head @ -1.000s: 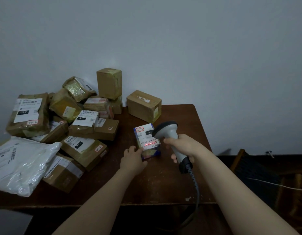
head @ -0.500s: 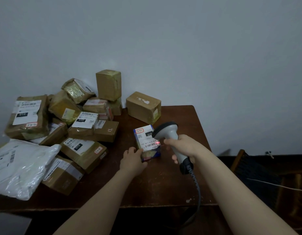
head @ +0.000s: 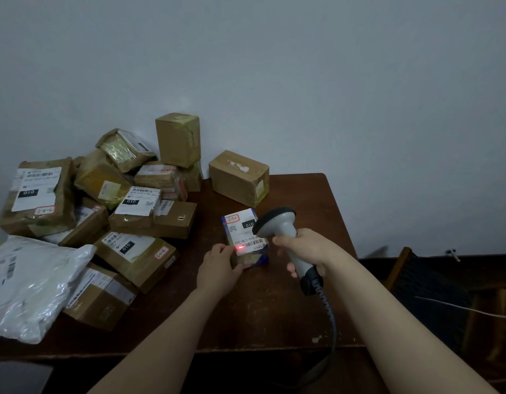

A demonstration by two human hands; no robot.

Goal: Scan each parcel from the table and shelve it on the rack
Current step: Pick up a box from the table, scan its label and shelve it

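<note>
Parcel [head: 244, 237] labelled "010" held by left hand [head: 217, 269]; right hand [head: 310, 251] grips scanner [head: 278, 223].

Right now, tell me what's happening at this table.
A person is scanning a small parcel on the table. The left hand holds it by its near side, while the right hand grips a corded scanner aimed at its label, where a red dot shows. A pile of other parcels lies to the left.
</note>
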